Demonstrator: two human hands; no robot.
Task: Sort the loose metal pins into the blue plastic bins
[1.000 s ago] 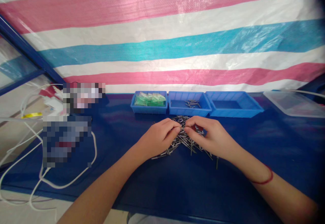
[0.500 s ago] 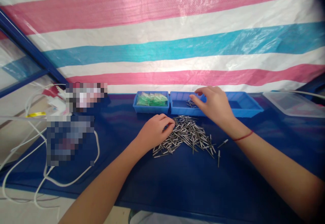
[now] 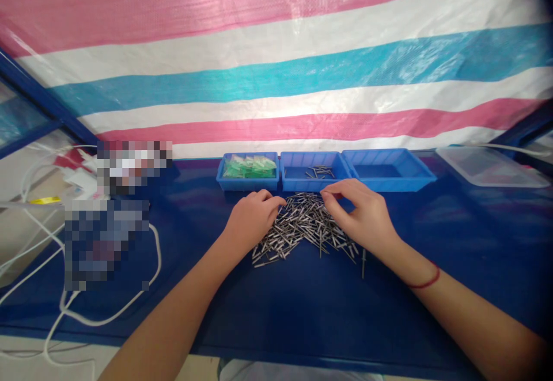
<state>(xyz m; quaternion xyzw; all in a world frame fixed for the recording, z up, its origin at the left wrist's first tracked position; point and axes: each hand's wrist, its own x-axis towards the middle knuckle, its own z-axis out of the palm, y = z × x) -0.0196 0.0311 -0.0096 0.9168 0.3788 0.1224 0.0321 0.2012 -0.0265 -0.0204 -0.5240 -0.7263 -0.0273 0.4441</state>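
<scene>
Head view: one desk (image 3: 302,317), dark blue, bearing one heap of metal pins (image 3: 302,228) at mid-width, nearer the far edge than the near one. Left hand (image 3: 253,217): at the heap's left side, fingers curled, thumb tip close to forefinger; grip narrow, contents too small to tell. Right hand (image 3: 363,214), red cord (image 3: 427,280) at wrist: over the heap's far right side, thumb and forefinger tips nearly together; cannot tell whether a pin lies between them. Heaped pins: lying flat or nearly so, long axes crossing in many directions. One single pin (image 3: 363,265), just beside the heap on the right: long axis running from far edge toward near edge. One outlying pin (image 3: 266,264), heap's near left corner: long axis almost along the near edge, slightly slanted. Along the far edge, three blue trays in a row: left tray (image 3: 248,184), green and clear packets (image 3: 250,166); middle tray (image 3: 313,185), a few pins at mixed angles; right tray (image 3: 393,184). Clear plastic piece (image 3: 492,168), far right corner. White cable (image 3: 158,254), left edge.
</scene>
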